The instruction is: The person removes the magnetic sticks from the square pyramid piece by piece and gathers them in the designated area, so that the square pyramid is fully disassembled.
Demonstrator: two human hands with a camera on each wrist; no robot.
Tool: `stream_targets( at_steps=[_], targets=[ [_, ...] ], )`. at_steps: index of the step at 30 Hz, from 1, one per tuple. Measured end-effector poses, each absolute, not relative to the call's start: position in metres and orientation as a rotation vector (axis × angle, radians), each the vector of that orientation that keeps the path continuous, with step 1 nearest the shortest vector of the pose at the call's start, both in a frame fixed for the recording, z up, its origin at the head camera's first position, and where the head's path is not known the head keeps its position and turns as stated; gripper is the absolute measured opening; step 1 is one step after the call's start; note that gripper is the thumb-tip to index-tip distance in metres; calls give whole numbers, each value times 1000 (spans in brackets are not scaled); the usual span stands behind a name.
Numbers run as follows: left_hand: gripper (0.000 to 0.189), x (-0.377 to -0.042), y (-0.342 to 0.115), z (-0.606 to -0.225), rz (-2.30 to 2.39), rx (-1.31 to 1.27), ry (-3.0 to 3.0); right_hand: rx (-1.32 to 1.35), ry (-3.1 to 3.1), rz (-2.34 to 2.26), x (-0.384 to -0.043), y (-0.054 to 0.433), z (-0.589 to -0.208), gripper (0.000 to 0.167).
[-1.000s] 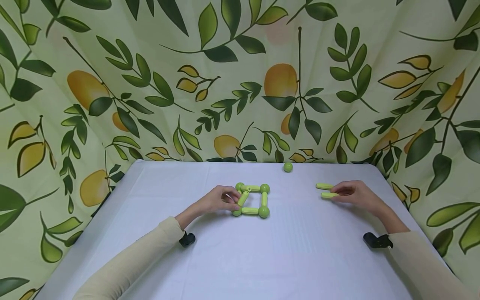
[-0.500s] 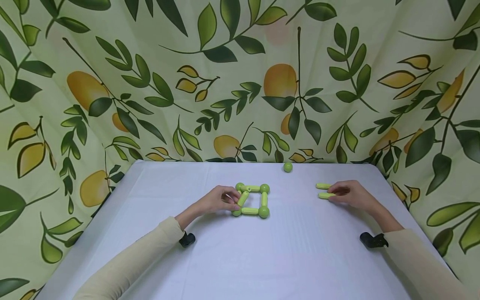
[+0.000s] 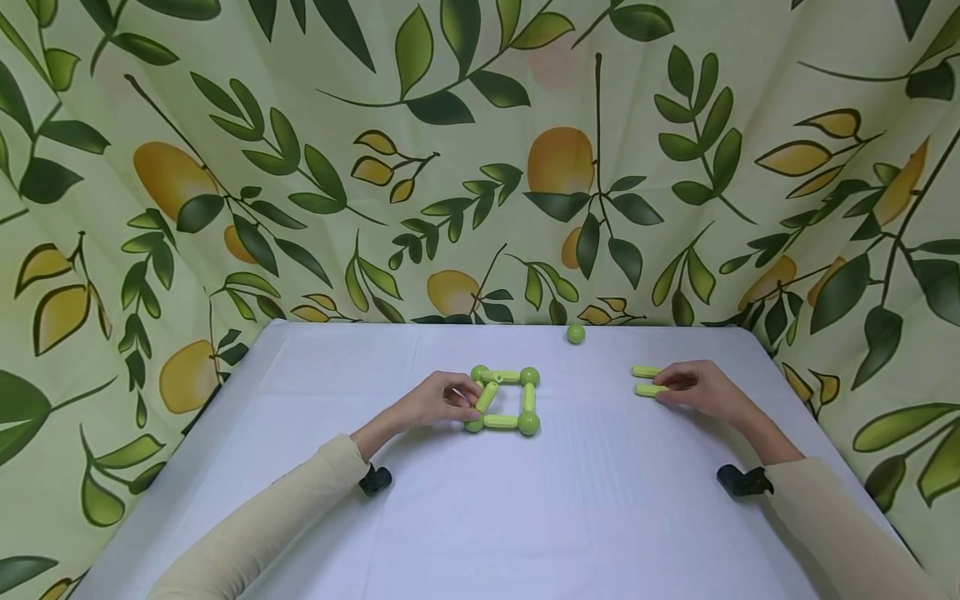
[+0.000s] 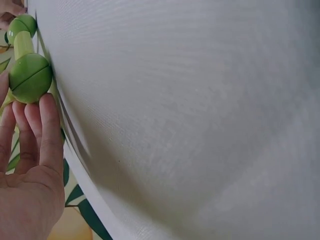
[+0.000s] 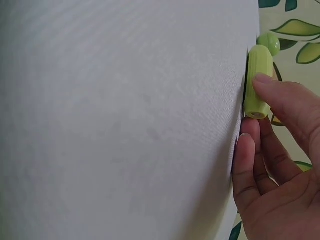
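Observation:
A square frame (image 3: 501, 422) of light green rods with darker green balls at its corners lies on the white table. My left hand (image 3: 435, 400) holds it at the near left corner, fingertips against the corner ball (image 4: 31, 77) in the left wrist view. A slanted rod (image 3: 487, 397) rises from that corner beside my fingers. At the right, my right hand (image 3: 705, 387) pinches a ridged light green rod (image 5: 258, 82), thumb on its side. A second rod (image 3: 645, 372) lies just behind it, partly hidden by the fingers.
One loose green ball (image 3: 575, 334) sits near the table's back edge, between the two hands. The white-covered table (image 3: 525, 517) ends at a leaf-and-fruit patterned curtain (image 3: 480, 183), which also flanks both sides. A black camera is strapped to each wrist.
My right hand has moved slightly left and back with its rod, bringing it closer to the second rod. My left hand and the square frame stay in place.

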State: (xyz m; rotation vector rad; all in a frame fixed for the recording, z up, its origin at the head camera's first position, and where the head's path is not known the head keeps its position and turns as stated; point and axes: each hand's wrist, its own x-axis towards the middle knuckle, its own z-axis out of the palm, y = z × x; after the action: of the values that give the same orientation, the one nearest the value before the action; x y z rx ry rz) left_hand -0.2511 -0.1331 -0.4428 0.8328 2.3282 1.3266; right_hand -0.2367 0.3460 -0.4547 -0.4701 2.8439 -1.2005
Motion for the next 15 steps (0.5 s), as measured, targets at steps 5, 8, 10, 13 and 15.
stream_targets(
  at_steps=[5,8,10,13,15],
  targets=[
    [29,-250,-132,-443,1322,830,2335,-465,2830,-1206,-236,347,-454,19],
    [29,-250,-132,-443,1324,834,2338,-456,2815,-1221,-236,347,-454,20],
    [28,-250,-132,-444,1339,837,2327,-444,2806,-1230,-235,347,-453,22],
    [27,-251,-132,-444,1357,839,2314,-442,2806,-1245,-234,348,-451,25],
    [27,-251,-132,-445,1365,838,2307,-460,2813,-1262,-234,348,-449,26]
  ],
)
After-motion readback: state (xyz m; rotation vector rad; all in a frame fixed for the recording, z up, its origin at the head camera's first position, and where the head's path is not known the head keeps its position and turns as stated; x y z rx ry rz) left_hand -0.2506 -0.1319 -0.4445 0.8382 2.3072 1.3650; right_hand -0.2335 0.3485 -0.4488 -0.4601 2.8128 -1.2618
